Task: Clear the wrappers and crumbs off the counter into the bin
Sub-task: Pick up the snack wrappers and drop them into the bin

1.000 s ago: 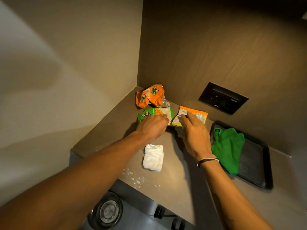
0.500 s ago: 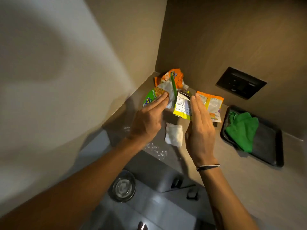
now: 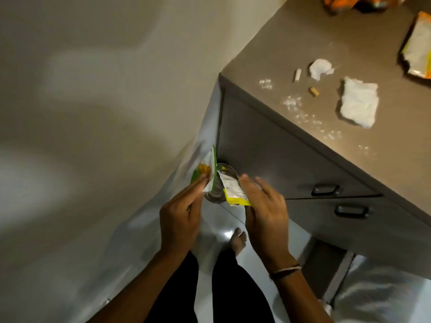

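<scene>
Green wrapper (image 3: 205, 173) pinched in left hand (image 3: 179, 220), yellow-edged wrapper (image 3: 234, 191) gripped by right hand (image 3: 265, 213), both just over the round bin (image 3: 221, 183) on the floor by the cabinet. White crumbs (image 3: 293, 103), crumpled tissue (image 3: 358, 102), orange wrapper (image 3: 417, 54) on counter (image 3: 268, 47)

1. Left hand (image 3: 180, 220) pinching a green wrapper (image 3: 205, 174) above the round bin (image 3: 220, 183) on the floor.
2. Right hand (image 3: 263, 206) holding a yellow wrapper (image 3: 234, 193) there too.
3. White crumbs (image 3: 292, 102) and a crumpled tissue (image 3: 359, 102) lying on the counter (image 3: 279, 43).
</scene>
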